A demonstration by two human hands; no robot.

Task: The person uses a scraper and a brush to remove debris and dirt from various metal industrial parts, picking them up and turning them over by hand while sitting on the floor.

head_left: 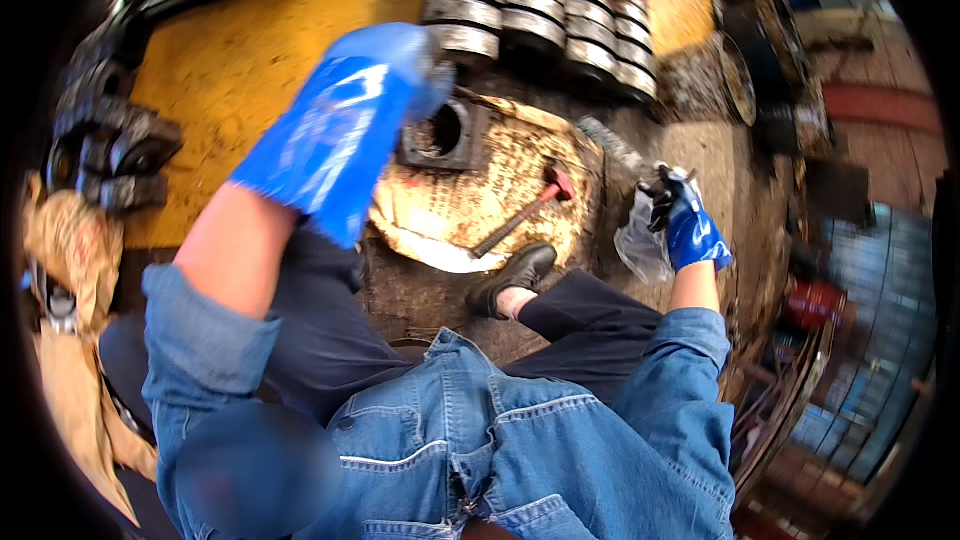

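Denim jacket [420,440] fills the foreground, and out beyond it go two blue-gloved hands! Left hand [400,60] reaches far forward, blurred, its fingers right by a dark metal block [478,135]; gripping it or merely alongside? The blur hides that, so I cannot tell. Over to the right hand [682,208], its fingers look bent, beside clear plastic [642,240] hanging on their inner side, with a grey piece [612,143] just ahead; whether they are clenched on either, I cannot tell.

So, the step in hand: it looks like handling at the block, left hand leading, and I'd judge the next move calls for sure fingers on that block and a steady wrist.

And what a block! Squarish, dark, grimy, a wide round hole opening in its upper face, resting just nearer the body than the left fingers, on a stained, yellowish sheet [520,150]. Between the two hands lies a red-headed hammer [520,220], idle. Beyond the left fingers, rows of dark-banded metal rings [465,0] stand stacked end to end.
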